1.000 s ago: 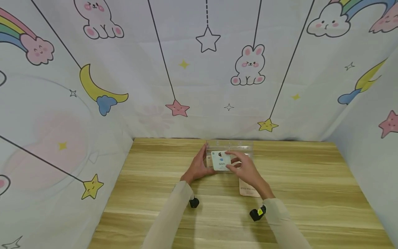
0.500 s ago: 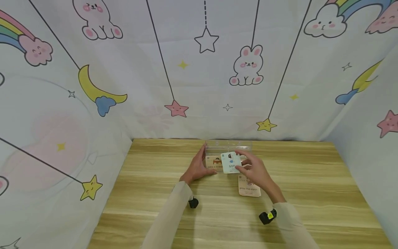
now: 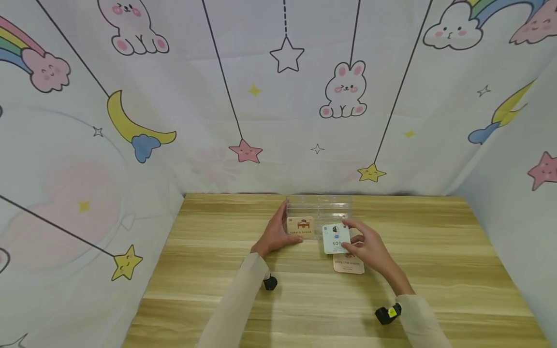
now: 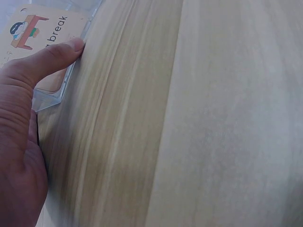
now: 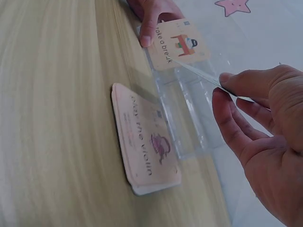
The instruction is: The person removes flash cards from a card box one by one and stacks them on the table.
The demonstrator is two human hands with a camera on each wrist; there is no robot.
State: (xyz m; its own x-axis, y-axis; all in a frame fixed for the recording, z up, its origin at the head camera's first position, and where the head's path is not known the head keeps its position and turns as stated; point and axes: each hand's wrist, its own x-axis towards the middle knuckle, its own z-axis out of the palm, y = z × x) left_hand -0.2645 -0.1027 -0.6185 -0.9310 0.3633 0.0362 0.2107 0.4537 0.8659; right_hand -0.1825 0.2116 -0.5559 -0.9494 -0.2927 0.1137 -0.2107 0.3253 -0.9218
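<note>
My right hand [image 3: 369, 245] pinches a pale green flashcard [image 3: 333, 238] printed "son" between thumb and fingers. In the right wrist view that card [image 5: 202, 74] shows nearly edge-on. It hangs in front of the right half of a clear plastic card rack [image 3: 335, 205], which has stepped slots. My left hand [image 3: 276, 234] grips the rack's left end, thumb along the front and fingers up the side. A peach card [image 3: 300, 223] reading "take a break" stands in the rack's left front slot, the left thumb [image 4: 61, 52] overlapping its lower edge in the left wrist view.
A small stack of cards [image 5: 147, 139], topped by a pink "play the violin" card, lies on the wooden table [image 3: 209, 261] in front of the rack's right half. Behind the rack hangs a white curtain [image 3: 278, 121] with cartoon stars and rabbits.
My right hand has carried the "son" card rightward and down, from before the "take a break" card to above the stack. The "take a break" card is now uncovered. My left hand stays put.
</note>
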